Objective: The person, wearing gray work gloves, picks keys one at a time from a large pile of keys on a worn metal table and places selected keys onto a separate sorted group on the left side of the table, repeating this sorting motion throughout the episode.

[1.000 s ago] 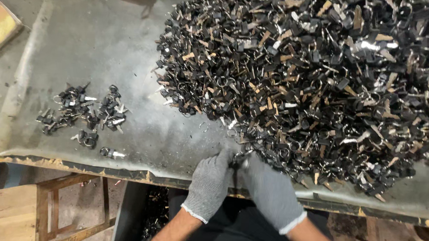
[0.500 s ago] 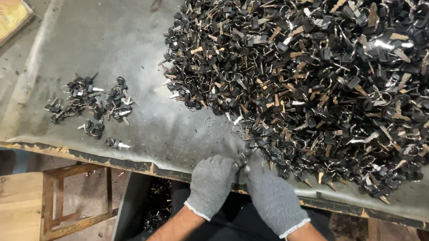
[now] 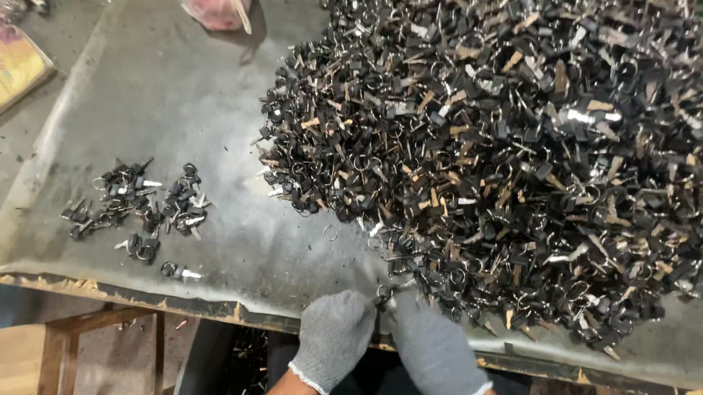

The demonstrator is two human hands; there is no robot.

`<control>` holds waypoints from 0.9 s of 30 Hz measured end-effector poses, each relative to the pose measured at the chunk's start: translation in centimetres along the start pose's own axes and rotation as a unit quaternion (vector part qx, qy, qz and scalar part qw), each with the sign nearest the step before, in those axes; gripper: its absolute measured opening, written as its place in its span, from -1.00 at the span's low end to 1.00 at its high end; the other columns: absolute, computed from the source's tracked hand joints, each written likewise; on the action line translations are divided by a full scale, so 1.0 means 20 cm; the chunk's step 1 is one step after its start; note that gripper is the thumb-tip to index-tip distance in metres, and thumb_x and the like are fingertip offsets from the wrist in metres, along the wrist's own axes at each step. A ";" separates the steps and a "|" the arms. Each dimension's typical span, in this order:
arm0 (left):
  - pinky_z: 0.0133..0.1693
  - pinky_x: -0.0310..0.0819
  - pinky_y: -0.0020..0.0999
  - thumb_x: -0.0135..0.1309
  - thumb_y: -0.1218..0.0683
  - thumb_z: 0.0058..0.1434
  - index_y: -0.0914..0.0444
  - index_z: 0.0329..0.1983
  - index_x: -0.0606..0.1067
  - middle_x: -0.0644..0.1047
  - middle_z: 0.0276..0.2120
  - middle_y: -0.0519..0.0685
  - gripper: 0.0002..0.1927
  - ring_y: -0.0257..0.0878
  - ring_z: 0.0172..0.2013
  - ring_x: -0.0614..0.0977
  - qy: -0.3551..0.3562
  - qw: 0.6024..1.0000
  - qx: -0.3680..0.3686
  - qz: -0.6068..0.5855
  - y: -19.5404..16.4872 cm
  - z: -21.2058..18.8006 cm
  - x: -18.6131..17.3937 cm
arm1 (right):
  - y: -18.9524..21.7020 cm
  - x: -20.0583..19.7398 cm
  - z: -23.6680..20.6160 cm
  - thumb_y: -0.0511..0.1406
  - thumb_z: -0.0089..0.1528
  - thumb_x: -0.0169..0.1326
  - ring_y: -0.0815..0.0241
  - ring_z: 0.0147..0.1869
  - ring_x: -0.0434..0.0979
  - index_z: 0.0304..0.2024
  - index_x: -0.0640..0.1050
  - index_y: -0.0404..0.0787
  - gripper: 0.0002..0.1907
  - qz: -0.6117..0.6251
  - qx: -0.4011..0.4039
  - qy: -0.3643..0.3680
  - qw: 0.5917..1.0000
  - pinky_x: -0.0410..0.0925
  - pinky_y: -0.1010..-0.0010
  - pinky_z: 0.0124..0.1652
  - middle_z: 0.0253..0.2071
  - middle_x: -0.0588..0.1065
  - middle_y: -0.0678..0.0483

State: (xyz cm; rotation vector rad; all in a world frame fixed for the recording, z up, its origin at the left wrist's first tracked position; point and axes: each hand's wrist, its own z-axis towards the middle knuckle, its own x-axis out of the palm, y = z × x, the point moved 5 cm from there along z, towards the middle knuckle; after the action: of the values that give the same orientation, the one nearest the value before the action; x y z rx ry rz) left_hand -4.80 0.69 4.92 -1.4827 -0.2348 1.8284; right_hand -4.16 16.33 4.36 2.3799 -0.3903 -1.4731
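Left hand (image 3: 335, 336): your gloved fingers pinched shut on a small metal piece (image 3: 384, 292).
Right hand (image 3: 432, 349): closed on the same piece, touching the left.
Change: both hands stay put at the counter (image 3: 174, 103) edge.

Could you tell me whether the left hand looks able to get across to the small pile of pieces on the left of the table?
Probably yes: the left hand is at the table edge, with only bare surface between it and the small pile.
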 end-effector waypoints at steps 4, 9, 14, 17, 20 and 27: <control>-0.40 0.45 -0.02 0.23 0.11 0.10 0.21 -0.43 0.52 0.52 -0.50 0.04 -0.88 0.04 -0.45 0.60 0.026 0.999 -0.017 0.031 0.01 -0.02 0.01 | 0.04 -0.03 -0.01 -0.26 0.29 0.00 -0.14 -0.29 0.67 0.00 0.37 -0.29 -0.71 -0.056 -0.102 -0.068 0.991 0.51 0.10 -0.37 -0.29 0.59 -0.16; -0.37 0.46 -0.04 0.22 0.09 0.14 0.21 -0.43 0.50 0.51 -0.49 0.03 -0.86 0.02 -0.43 0.61 0.022 0.999 -0.004 0.043 -0.02 -0.03 0.00 | 0.07 -0.07 -0.03 -0.32 0.15 0.05 -0.20 -0.32 0.66 0.02 0.35 -0.42 -0.57 -0.073 -0.151 -0.173 0.971 0.51 0.10 -0.46 -0.26 0.57 -0.29; -0.30 0.44 0.01 0.28 -0.04 0.11 0.22 -0.44 0.52 0.54 -0.46 0.03 -0.73 0.02 -0.36 0.60 0.141 0.989 -0.038 -0.018 -0.07 -0.01 -0.06 | 0.00 -0.06 -0.05 -0.20 0.26 0.09 -0.18 -0.31 0.66 0.26 0.31 -0.24 -0.44 0.070 -0.090 -0.076 0.991 0.51 0.06 -0.36 -0.28 0.61 -0.17; 0.02 0.52 -0.08 0.04 0.16 0.31 0.31 -0.05 0.56 0.58 -0.09 0.09 -0.80 0.00 0.00 0.59 -0.031 0.981 0.112 -0.158 -0.12 0.07 -0.22 | -0.07 0.02 -0.06 -0.14 0.31 0.05 -0.06 -0.27 0.69 0.47 0.07 -0.17 -0.23 0.055 0.008 0.058 0.997 0.56 0.19 -0.30 -0.24 0.60 -0.10; 0.04 0.48 -0.10 0.06 0.20 0.15 0.19 -0.03 0.63 0.63 -0.01 -0.04 -0.68 -0.08 0.04 0.59 0.097 0.966 0.233 -0.058 -0.16 0.19 -0.13 | -0.06 0.06 -0.07 -0.10 0.30 0.08 -0.05 -0.28 0.69 0.18 0.26 -0.25 -0.46 -0.020 -0.067 0.055 0.996 0.55 0.17 -0.31 -0.23 0.59 -0.13; -0.24 0.55 -0.09 0.20 0.08 0.03 0.07 -0.24 0.65 0.53 -0.31 0.04 -0.80 -0.02 -0.23 0.64 0.223 0.967 0.083 0.089 -0.14 0.30 0.01 | -0.07 0.06 -0.06 -0.09 0.29 0.08 -0.07 -0.32 0.68 0.01 0.42 -0.20 -0.61 -0.062 -0.069 -0.011 0.996 0.53 0.10 -0.31 -0.36 0.62 -0.10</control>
State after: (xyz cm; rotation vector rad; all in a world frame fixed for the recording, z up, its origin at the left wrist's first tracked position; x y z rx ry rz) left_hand -8.97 4.58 8.12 -1.7881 0.2733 1.5483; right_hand -2.46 17.33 3.27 2.3167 -0.1419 -1.5270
